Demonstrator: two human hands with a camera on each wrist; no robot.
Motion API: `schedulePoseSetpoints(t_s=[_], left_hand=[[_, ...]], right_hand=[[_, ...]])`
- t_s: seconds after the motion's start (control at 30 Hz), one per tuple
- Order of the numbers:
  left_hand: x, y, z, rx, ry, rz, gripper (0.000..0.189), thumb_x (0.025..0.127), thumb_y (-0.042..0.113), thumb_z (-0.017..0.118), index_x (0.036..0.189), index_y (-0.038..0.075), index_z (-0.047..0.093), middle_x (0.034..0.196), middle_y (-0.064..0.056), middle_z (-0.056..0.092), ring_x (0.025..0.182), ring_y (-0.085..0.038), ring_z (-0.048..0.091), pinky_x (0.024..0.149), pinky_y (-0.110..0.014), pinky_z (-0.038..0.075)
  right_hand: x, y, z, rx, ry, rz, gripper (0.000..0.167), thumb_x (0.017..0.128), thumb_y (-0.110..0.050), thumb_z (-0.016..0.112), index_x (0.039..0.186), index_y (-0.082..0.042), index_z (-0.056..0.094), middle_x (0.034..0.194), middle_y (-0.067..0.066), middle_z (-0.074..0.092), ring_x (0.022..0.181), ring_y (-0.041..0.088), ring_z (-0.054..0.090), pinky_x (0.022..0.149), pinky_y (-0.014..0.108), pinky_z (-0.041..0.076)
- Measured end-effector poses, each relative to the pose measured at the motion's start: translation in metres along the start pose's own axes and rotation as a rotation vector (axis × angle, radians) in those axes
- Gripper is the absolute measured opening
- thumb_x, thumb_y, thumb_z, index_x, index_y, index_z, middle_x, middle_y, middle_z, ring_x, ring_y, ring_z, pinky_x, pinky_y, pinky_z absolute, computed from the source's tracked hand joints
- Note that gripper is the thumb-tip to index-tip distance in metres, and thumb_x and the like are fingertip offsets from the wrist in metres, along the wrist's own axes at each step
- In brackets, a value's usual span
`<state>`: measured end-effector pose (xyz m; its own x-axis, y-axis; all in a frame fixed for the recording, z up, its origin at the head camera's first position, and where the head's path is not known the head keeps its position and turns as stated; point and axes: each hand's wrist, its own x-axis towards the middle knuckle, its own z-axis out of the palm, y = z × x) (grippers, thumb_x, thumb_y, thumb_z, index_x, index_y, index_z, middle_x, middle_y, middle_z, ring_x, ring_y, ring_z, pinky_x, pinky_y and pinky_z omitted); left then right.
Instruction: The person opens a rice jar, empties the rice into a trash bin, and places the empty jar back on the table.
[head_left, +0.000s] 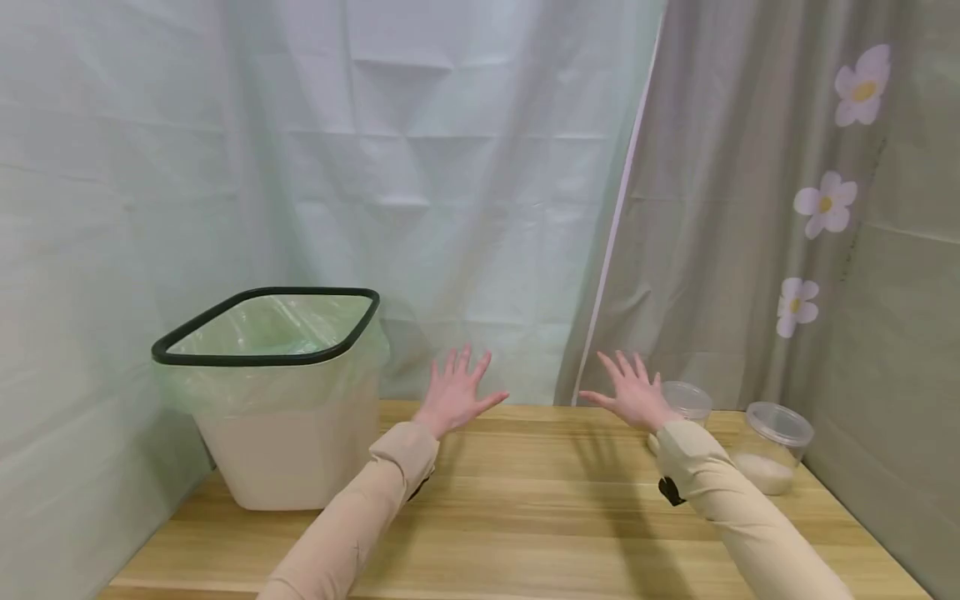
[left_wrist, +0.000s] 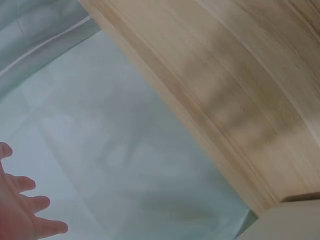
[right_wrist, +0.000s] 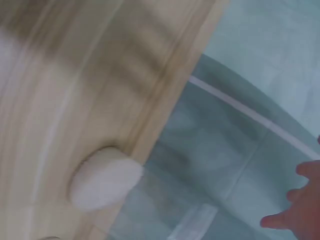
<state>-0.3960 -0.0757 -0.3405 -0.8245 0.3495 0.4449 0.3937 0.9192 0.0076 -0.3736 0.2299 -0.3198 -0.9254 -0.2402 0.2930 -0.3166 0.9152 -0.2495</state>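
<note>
Both arms reach forward over the table, and each hand is held up with its fingers spread. My left hand (head_left: pixel 453 398) holds nothing and is to the right of the lined bin; part of it shows at the lower left of the left wrist view. My right hand (head_left: pixel 636 400), also holding nothing, overlaps a clear lidded jar (head_left: pixel 688 400) in the head view. White contents (right_wrist: pixel 105 179) in the bottom of that jar show in the right wrist view. Farther right stands a second clear jar (head_left: pixel 776 446) with a lid and white contents.
A white bin (head_left: pixel 288 454) with a black rim and a pale green liner bag stands on the left of the wooden table (head_left: pixel 517 517). Pale curtains (head_left: pixel 450 167) hang behind the table's far edge and along its sides; one at the right bears white flowers.
</note>
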Motion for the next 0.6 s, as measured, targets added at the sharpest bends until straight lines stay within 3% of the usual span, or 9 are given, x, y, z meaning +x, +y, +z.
schedulePoseSetpoints(t_s=[0.2, 0.47, 0.6], left_hand=[[-0.012, 0.006, -0.016, -0.020, 0.041, 0.056, 0.079, 0.084, 0.067, 0.035, 0.143, 0.015, 0.028, 0.139, -0.023, 0.026, 0.123, -0.041, 0.025, 0.095, -0.058, 0.023], [-0.026, 0.023, -0.062, -0.023, 0.138, 0.174, 0.078, 0.085, 0.063, 0.039, 0.141, 0.011, 0.031, 0.135, -0.022, 0.030, 0.122, -0.037, 0.027, 0.094, -0.048, 0.031], [-0.033, 0.022, -0.083, -0.024, 0.194, 0.189, 0.076, 0.085, 0.061, 0.043, 0.138, 0.008, 0.035, 0.133, -0.021, 0.033, 0.121, -0.036, 0.028, 0.092, -0.048, 0.033]], right_hand=[[-0.010, 0.019, 0.006, 0.045, 0.133, -0.004, 0.088, 0.081, -0.056, 0.056, 0.144, -0.008, 0.017, 0.144, 0.025, 0.010, 0.127, 0.047, -0.001, 0.090, 0.069, 0.003], [-0.021, 0.040, 0.009, 0.096, 0.274, 0.006, 0.092, 0.080, -0.052, 0.060, 0.144, -0.005, 0.013, 0.143, 0.026, 0.010, 0.129, 0.043, -0.001, 0.093, 0.066, 0.002], [-0.027, 0.047, 0.012, 0.116, 0.325, 0.033, 0.096, 0.080, -0.050, 0.062, 0.143, -0.001, 0.009, 0.144, 0.027, 0.008, 0.129, 0.042, -0.002, 0.094, 0.064, 0.000]])
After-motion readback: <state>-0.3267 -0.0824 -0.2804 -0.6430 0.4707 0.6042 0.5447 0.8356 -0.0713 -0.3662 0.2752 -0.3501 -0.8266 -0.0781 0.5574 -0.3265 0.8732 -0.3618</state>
